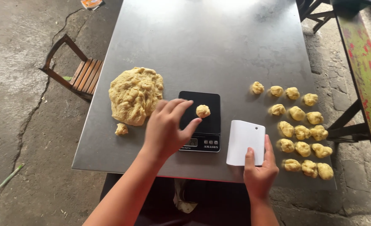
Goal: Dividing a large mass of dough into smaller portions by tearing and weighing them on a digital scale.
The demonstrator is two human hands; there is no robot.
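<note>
On the steel bench, my left hand, fingers loose, nears the dough ball on the scale; my right grips a scraper; a nudge could skew weighing.

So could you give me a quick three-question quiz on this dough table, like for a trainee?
1. True or false: the dough ball lies on the scale.
2. Which hand holds the white scraper: A) left hand, B) right hand?
3. Fill in: the big dough lump lies to the ___ of the scale.

Key: 1 true; 2 B; 3 left.
</note>
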